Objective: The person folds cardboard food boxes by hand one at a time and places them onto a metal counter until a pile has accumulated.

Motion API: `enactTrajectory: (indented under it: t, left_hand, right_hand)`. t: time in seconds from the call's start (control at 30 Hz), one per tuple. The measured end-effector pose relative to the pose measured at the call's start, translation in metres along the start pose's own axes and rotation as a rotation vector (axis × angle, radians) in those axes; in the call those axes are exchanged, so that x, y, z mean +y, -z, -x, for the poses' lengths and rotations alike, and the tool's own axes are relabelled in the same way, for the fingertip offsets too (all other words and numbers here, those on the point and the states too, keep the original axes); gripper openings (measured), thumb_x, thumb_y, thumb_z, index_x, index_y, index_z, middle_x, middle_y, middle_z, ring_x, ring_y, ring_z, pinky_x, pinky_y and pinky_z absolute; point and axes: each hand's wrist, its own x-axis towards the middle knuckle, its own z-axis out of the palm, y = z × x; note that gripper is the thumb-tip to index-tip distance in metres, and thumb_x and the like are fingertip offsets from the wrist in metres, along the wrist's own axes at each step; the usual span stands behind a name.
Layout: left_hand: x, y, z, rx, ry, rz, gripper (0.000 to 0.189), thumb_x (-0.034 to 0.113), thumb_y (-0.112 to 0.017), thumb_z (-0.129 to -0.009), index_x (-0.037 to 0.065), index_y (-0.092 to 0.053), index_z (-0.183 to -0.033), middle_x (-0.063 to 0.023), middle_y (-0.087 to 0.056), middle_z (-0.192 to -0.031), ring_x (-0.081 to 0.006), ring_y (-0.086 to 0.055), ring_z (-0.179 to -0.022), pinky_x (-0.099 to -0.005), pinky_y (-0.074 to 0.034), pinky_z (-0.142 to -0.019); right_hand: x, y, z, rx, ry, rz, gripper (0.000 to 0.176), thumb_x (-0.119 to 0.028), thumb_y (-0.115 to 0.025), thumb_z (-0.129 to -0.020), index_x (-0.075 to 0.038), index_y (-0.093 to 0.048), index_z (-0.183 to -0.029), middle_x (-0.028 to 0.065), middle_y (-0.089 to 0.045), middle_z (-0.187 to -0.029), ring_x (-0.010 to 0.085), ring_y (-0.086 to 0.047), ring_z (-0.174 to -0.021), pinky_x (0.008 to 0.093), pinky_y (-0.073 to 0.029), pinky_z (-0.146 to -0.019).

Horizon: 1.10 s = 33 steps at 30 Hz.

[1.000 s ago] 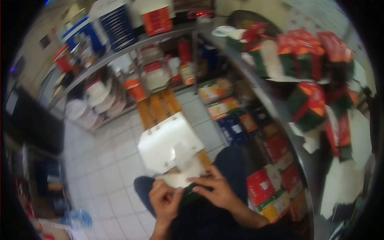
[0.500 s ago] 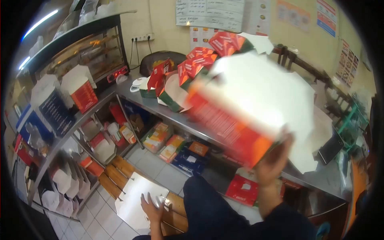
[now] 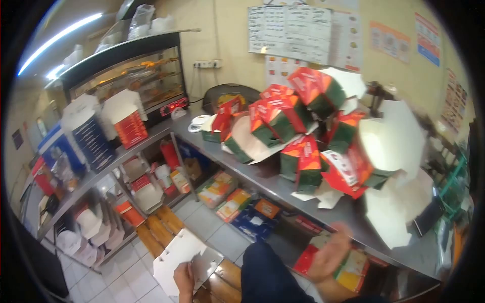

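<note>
A flat, unfolded cardboard box (image 3: 174,255) lies white side up on a wooden slatted bench (image 3: 230,275). My left hand (image 3: 185,278) is over its near part, fingers curled in and closed on a flap of the cardboard. Off to the right, my right hand (image 3: 331,255) is below the counter's front edge, slightly blurred, with its fingers extended and nothing in it. A pile of folded red and green food boxes (image 3: 303,161) covers much of the steel counter. One box (image 3: 391,146) at the pile's right side shows its white inside.
The steel counter (image 3: 262,174) runs across in front of me. Stacked packaging (image 3: 250,217) sits beneath it. To the left are shelves with nested boxes (image 3: 96,227), a tall blue box (image 3: 93,144), a red one (image 3: 129,126) and a heated display case (image 3: 131,76). My knee (image 3: 262,272) juts forward.
My right hand has let go of the red box, now among the pile on the counter, and moved down. My left hand went from spread on the cardboard to closed. The view shifted.
</note>
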Motion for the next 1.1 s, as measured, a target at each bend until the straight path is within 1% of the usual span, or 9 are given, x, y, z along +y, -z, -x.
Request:
enactTrajectory:
  t: [0.1, 0.17, 0.3, 0.47, 0.63, 0.7, 0.77, 0.93, 1.1]
  left_hand:
    - [0.059, 0.045, -0.005, 0.182, 0.047, 0.146, 0.01, 0.01, -0.063, -0.095, 0.002, -0.068, -0.096, -0.0163, -0.067, -0.085, -0.0357, -0.064, -0.075, -0.0423, -0.052, -0.073]
    - [0.121, 0.092, 0.001, 0.001, 0.133, 0.313, 0.013, 0.014, -0.064, -0.097, 0.002, -0.069, -0.096, -0.0152, -0.068, -0.087, -0.0282, -0.068, -0.081, -0.0393, -0.053, -0.076]
    - [0.183, 0.137, 0.043, -0.268, 0.116, 0.569, 0.019, 0.016, -0.066, -0.097, -0.001, -0.067, -0.107, -0.0137, -0.067, -0.105, -0.0285, -0.064, -0.102, -0.0403, -0.051, -0.087]
    - [0.209, 0.154, 0.07, -0.344, 0.136, 0.701, 0.021, 0.009, -0.069, -0.094, -0.002, -0.067, -0.111, -0.0138, -0.067, -0.117, -0.0259, -0.063, -0.107, -0.0366, -0.052, -0.089]
    - [0.207, 0.145, 0.072, -0.384, 0.254, 1.1, 0.024, 0.015, -0.068, -0.097, -0.002, -0.067, -0.113, -0.012, -0.067, -0.119, -0.0209, -0.062, -0.109, -0.0328, -0.05, -0.09]
    - [0.189, 0.128, 0.077, -0.51, 0.501, 1.194, 0.028, 0.017, -0.068, -0.098, 0.0, -0.064, -0.12, -0.0093, -0.068, -0.118, -0.0187, -0.063, -0.107, -0.0329, -0.05, -0.091]
    - [0.205, 0.112, 0.067, -0.378, 0.866, 1.651, 0.034, 0.02, -0.069, -0.098, 0.001, -0.062, -0.124, -0.0057, -0.069, -0.108, -0.0167, -0.065, -0.098, -0.0335, -0.052, -0.088]
    - [0.176, 0.083, 0.066, -0.218, 0.504, 1.242, 0.031, 0.014, -0.07, -0.097, 0.004, -0.059, -0.124, -0.0013, -0.068, -0.087, -0.0075, -0.058, -0.059, -0.0204, -0.044, -0.051]
    - [0.191, 0.111, 0.056, -0.07, 0.341, 1.133, 0.041, 0.002, -0.075, -0.091, 0.002, -0.057, -0.128, -0.0014, -0.066, -0.079, -0.0065, -0.057, -0.061, -0.0218, -0.048, -0.054]
  right_hand:
    - [-0.037, -0.066, 0.019, -0.618, -0.471, -0.404, 0.067, -0.035, -0.065, -0.097, -0.003, -0.038, -0.149, 0.0301, -0.028, -0.154, 0.0476, -0.034, -0.14, 0.0555, -0.025, -0.116]
    - [-0.042, -0.097, 0.042, -0.699, -0.48, -0.392, 0.07, -0.041, -0.067, -0.097, -0.003, -0.039, -0.15, 0.0299, -0.02, -0.159, 0.0476, -0.033, -0.141, 0.0582, -0.02, -0.118]
    - [-0.037, -0.127, 0.039, -0.712, -0.216, -0.54, 0.07, -0.039, -0.069, -0.095, -0.008, -0.039, -0.15, 0.0189, -0.035, -0.157, 0.0386, -0.034, -0.145, 0.06, -0.014, -0.12]
    - [-0.039, -0.135, 0.02, -0.666, -0.304, -0.922, 0.05, -0.017, -0.085, -0.082, -0.013, -0.049, -0.117, 0.0066, -0.067, -0.115, 0.0292, -0.06, -0.119, 0.0549, -0.014, -0.12]
    - [-0.05, -0.12, 0.007, -0.445, -0.431, -1.131, 0.049, -0.032, -0.081, -0.085, -0.009, -0.049, -0.113, 0.0042, -0.057, -0.085, 0.0165, -0.054, -0.077, 0.0467, -0.025, -0.114]
    - [-0.051, -0.122, -0.017, -0.474, -0.135, -1.179, 0.046, -0.029, -0.075, -0.091, -0.006, -0.051, -0.123, 0.0032, -0.058, -0.08, 0.0175, -0.054, -0.076, 0.0437, -0.027, -0.113]
    - [-0.072, -0.109, -0.042, -0.556, -0.151, -1.249, 0.028, -0.036, -0.078, -0.085, -0.01, -0.067, -0.085, 0.0055, -0.064, -0.078, 0.0269, -0.057, -0.072, 0.0442, -0.039, -0.079]
    - [-0.092, -0.092, -0.069, -0.703, -0.06, -0.345, 0.018, -0.016, -0.078, -0.083, -0.005, -0.068, -0.093, 0.011, -0.065, -0.091, 0.033, -0.057, -0.087, 0.0441, -0.042, -0.084]
    - [-0.085, -0.089, -0.075, -0.989, -0.013, -0.412, 0.018, -0.011, -0.073, -0.087, -0.004, -0.073, -0.103, 0.0126, -0.07, -0.1, 0.0332, -0.062, -0.1, 0.045, -0.044, -0.093]
